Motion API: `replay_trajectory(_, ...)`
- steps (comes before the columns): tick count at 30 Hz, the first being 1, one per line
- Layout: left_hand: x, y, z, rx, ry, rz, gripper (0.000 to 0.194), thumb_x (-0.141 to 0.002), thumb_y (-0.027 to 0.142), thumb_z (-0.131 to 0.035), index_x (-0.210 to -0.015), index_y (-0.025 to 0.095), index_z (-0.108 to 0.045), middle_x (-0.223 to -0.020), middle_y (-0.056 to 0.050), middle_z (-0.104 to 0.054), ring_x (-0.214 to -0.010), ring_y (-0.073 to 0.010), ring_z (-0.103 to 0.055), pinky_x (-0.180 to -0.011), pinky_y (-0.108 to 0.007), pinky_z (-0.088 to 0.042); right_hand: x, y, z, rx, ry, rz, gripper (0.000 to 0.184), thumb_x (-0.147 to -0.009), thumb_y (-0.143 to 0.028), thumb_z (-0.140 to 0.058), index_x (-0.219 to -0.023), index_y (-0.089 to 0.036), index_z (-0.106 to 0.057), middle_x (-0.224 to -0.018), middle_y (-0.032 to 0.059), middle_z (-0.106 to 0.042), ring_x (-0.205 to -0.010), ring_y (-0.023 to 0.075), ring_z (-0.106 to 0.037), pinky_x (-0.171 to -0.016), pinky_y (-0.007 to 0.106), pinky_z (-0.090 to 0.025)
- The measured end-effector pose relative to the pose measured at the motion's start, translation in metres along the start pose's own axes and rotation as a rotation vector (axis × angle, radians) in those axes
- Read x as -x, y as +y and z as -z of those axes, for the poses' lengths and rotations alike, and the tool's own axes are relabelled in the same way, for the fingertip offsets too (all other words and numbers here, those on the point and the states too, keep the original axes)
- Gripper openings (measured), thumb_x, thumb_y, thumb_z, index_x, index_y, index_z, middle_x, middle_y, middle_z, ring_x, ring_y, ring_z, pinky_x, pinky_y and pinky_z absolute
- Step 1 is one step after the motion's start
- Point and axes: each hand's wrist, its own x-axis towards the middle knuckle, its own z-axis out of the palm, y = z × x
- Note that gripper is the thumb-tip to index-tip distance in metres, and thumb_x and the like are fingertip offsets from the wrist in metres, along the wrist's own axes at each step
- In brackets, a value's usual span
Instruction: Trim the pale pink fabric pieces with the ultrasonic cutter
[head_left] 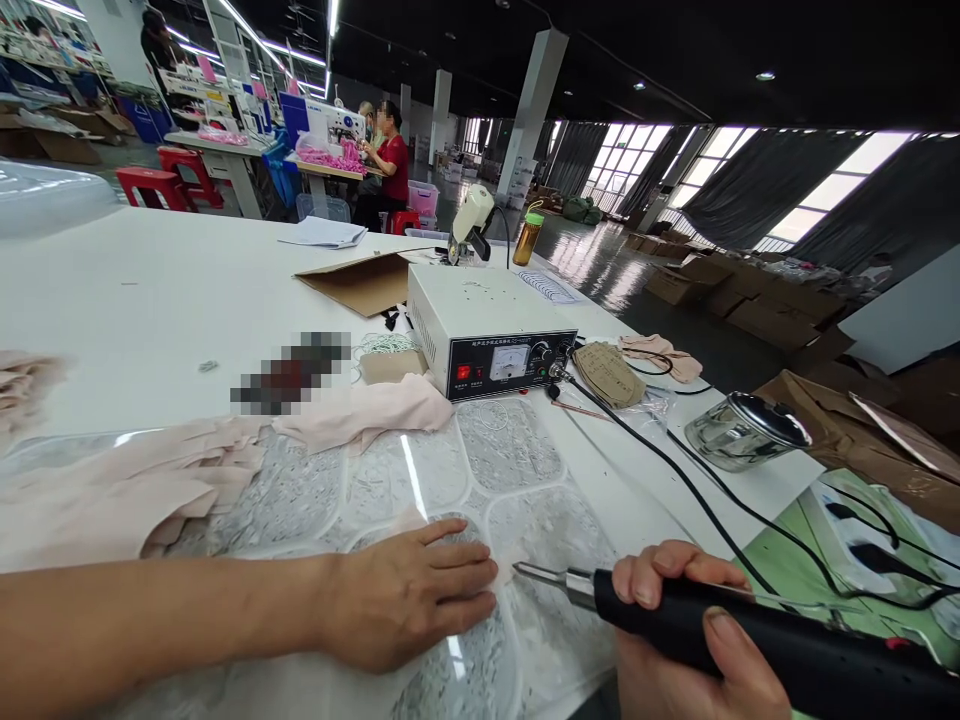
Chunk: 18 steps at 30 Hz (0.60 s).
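My left hand (424, 595) lies palm down on a grey stone-patterned sheet (514, 450), its fingers stretched out to the right. My right hand (660, 675) is wrapped round the thick black body of an ultrasonic hand welder (817, 650). Its pointed metal tip is just right of my left fingertips, close to the sheet; whether it touches cannot be told. A black cable runs to a white control box (487, 310) with a meter and a lit red switch. Pale pink fabric pieces (180, 480) lie left of the sheet, and a folded pink piece (375, 410) is in front of the box.
Along the right side are a glass jar with a metal lid (742, 430), a tan fabric piece (609, 375) and loose cables. Behind the box stand a white device (472, 220) and a bottle (529, 238). A person in red (394, 165) sits at a sewing machine beyond.
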Motion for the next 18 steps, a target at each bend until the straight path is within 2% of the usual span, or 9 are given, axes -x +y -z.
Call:
replay_trajectory(9, -0.0004, 0.001, 0.0003, -0.033, 0.008, -0.004, 0.031, -0.097, 0.016, -0.043, -0.123, 0.009, -0.058, -0.131, -0.014, -0.061, -0.126, -0.0252, -0.05, -0.115, -0.044, -0.028, 0.0033, 0.0018, -0.0004, -0.027, -0.066, -0.022, 0.014, -0.071, -0.028, -0.06, -0.081, -0.018, -0.061, -0.072, -0.0008, -0.054, -0.051, 0.0098, -0.052, -0.047, 0.026, -0.045)
replay_trajectory(18, 0.0, 0.0012, 0.0018, -0.05, 0.001, -0.01, 0.031, -0.098, 0.017, -0.043, -0.123, 0.009, -0.059, -0.132, -0.013, -0.061, -0.125, -0.0258, -0.051, -0.113, -0.044, -0.03, 0.0036, 0.0001, 0.0028, -0.025, -0.079, -0.04, 0.013, -0.072, -0.027, -0.06, -0.082, -0.018, -0.061, -0.073, -0.0006, -0.054, -0.052, 0.0103, -0.054, -0.049, 0.027, -0.047)
